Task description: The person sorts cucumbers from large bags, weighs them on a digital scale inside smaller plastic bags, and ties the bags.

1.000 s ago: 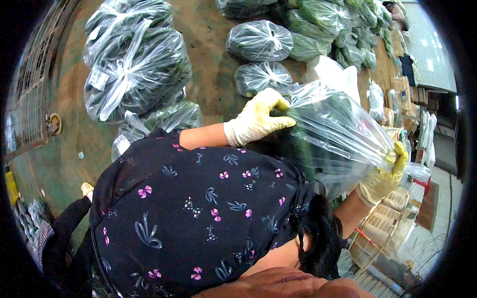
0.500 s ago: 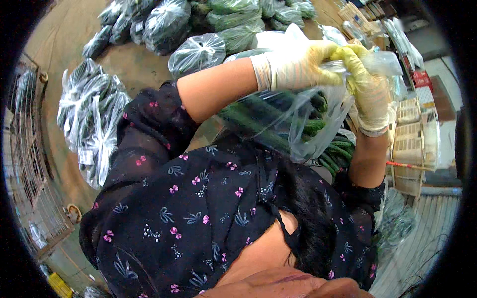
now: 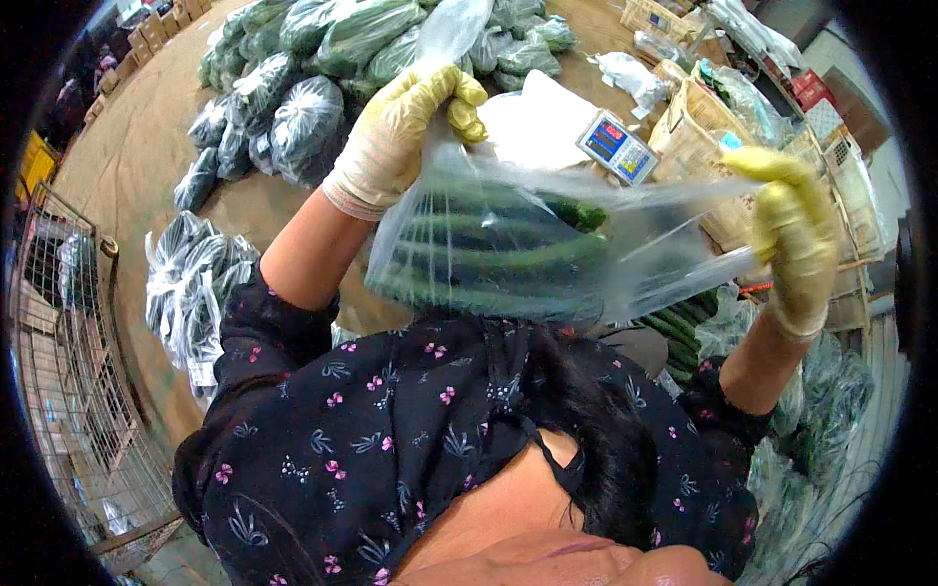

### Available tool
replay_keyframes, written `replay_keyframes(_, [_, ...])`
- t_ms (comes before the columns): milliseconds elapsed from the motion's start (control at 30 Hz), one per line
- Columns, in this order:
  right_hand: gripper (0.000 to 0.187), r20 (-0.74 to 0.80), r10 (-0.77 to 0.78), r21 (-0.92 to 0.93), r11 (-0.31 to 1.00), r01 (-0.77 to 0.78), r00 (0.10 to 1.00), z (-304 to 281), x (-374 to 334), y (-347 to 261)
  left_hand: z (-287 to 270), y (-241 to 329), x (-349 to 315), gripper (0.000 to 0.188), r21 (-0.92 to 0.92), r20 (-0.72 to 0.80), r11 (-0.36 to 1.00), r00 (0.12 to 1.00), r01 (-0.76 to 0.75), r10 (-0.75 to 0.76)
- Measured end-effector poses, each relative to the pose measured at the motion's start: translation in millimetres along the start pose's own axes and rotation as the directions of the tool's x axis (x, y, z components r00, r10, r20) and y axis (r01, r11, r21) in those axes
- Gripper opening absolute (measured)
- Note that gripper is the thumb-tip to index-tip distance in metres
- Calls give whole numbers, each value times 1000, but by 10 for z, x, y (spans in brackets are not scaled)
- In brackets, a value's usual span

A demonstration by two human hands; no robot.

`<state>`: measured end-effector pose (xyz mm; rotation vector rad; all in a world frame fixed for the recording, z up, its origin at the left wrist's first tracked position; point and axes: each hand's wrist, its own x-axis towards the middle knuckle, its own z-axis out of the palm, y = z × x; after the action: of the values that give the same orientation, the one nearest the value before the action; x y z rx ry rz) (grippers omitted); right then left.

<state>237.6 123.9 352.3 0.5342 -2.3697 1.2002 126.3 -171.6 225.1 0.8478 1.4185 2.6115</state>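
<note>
A clear plastic bag [image 3: 664, 230] stretches between my two hands, with several long green cucumbers [image 3: 503, 244] lying side by side inside it. My left hand [image 3: 405, 127], in a yellow-coated glove, is closed on the bag's left part; a twist of plastic sticks up above the fist. At the right, my right hand [image 3: 793, 230] in a matching glove grips the other end, its fingers slightly blurred. Just beyond the bag is a scale with a white platform [image 3: 532, 122] and a display unit [image 3: 618, 146]. More cucumbers [image 3: 681, 327] lie below the bag's right end.
Filled plastic bags [image 3: 313, 117] are heaped on the brown floor [image 3: 147, 117] at the far side. Another bagged bundle [image 3: 191, 283] lies at the left, near a wire mesh cage [image 3: 78, 381]. Beige plastic crates [image 3: 699, 117] and crumpled plastic [image 3: 816, 391] stand along the right.
My hands were together at the upper right, gripping the twisted bag end. They have moved apart, the left one leftward and the right one right and down, and the bag is spread between them.
</note>
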Motion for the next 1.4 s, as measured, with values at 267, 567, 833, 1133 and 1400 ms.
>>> replay_keyframes(267, [28, 680, -433, -282, 591, 756, 592, 345, -20, -312, 375, 250, 199, 39, 353, 121, 908, 952, 225, -283])
replay_keyframes(567, [16, 583, -626, -27, 622, 782, 518, 710, 719, 52, 787, -20, 312, 33, 686, 639, 706, 611, -179, -466])
replay_keyframes(833, [27, 414, -392, -82, 883, 463, 821, 707, 511, 149, 754, -131, 229, 52, 443, 489, 846, 711, 297, -506])
replay_keyframes(1133, [25, 332, -401, 49, 911, 409, 853, 536, 130, 197, 694, 11, 120, 16, 395, 437, 882, 792, 258, -427])
replay_keyframes(1400, [25, 415, -138, 756, 602, -256, 899, 1214, 323, 873, 947, 95, 260, 13, 550, 835, -266, 513, -791, 200])
